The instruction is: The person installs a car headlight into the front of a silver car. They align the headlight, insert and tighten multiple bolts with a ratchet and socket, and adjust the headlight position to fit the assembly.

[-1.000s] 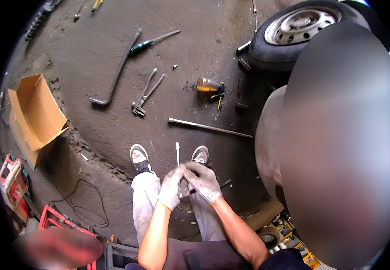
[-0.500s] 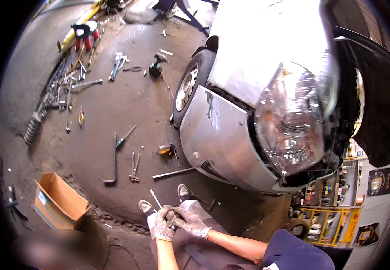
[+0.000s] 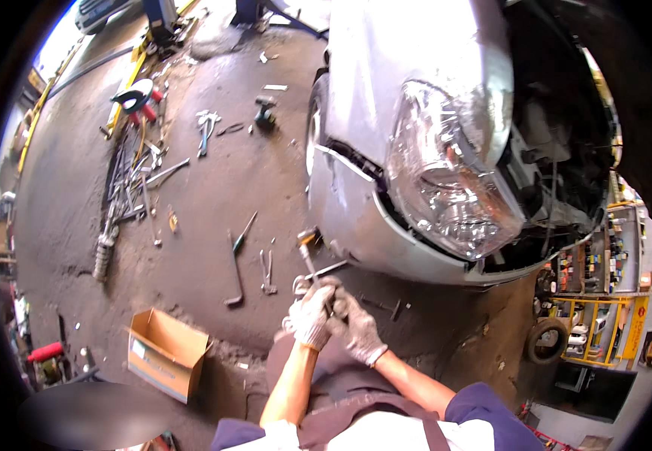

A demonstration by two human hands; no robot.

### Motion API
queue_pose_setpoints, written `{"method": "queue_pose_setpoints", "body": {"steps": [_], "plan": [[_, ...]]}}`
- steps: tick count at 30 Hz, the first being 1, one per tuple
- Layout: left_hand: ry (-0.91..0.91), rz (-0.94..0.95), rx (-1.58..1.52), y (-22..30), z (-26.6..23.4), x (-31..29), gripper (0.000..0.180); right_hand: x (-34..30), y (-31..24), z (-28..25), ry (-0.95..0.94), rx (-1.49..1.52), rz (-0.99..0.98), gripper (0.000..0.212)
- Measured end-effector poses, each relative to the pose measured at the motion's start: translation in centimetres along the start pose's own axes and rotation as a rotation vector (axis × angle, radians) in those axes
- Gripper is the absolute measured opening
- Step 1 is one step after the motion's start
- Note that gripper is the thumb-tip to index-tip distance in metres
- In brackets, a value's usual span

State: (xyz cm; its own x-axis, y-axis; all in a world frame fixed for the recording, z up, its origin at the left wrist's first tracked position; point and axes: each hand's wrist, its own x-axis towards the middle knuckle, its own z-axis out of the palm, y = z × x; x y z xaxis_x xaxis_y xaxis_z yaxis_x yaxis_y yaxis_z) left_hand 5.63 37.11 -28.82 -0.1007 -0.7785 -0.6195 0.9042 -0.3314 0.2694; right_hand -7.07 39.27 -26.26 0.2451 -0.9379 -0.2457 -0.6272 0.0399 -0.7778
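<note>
The floor [image 3: 198, 259] runs from one silver car's [image 3: 435, 45] bumper edge to one open cardboard box [image 3: 162, 372], to my left; more of the car's engine bay [image 3: 544, 150] shows than half a second ago; my gloved left hand [image 3: 311, 316] curls closed round one metal-shafted tool [image 3: 308, 261], pointing away from me; my gloved right hand [image 3: 357, 332] bends just beside it, its grip I cannot tell.

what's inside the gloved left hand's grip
A slim metal shaft sticks out of the gloved left hand. The part inside the grip is covered by the hand itself, so the shaft's other end can't be seen.
</note>
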Motion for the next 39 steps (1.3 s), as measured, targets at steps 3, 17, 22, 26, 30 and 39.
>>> {"method": "queue_pose_setpoints", "body": {"steps": [3, 17, 22, 26, 30, 39], "plan": [[0.049, 0.017, 0.153, 1.0, 1.7, 0.3, 0.015, 1.5, -1.5, -0.9, -0.026, -0.071, 0.088, 0.061], [0.046, -0.302, 0.006, 12.6, 3.1, 9.3, 0.019, 12.4, -7.9, -6.8, 0.791, -0.54, -0.028, 0.041], [-0.158, -0.363, 0.507, 18.0, 7.7, 15.2, 0.02, 18.6, -7.0, -4.2, 0.935, -0.731, 0.149, 0.04], [-0.501, -0.203, 0.868, 20.2, 9.9, 22.4, 0.049, 20.3, -6.4, -2.6, 1.14, -0.572, 0.26, 0.023], [-0.766, -0.22, 1.229, 19.3, 10.5, 27.3, 0.056, 18.8, -7.3, -1.9, 1.153, -0.495, 0.31, 0.026], [-0.811, -0.005, 1.557, 21.3, 9.3, 29.0, 0.042, 21.4, -12.4, -0.1, 1.563, 0.776, 0.062, 0.033]]}}
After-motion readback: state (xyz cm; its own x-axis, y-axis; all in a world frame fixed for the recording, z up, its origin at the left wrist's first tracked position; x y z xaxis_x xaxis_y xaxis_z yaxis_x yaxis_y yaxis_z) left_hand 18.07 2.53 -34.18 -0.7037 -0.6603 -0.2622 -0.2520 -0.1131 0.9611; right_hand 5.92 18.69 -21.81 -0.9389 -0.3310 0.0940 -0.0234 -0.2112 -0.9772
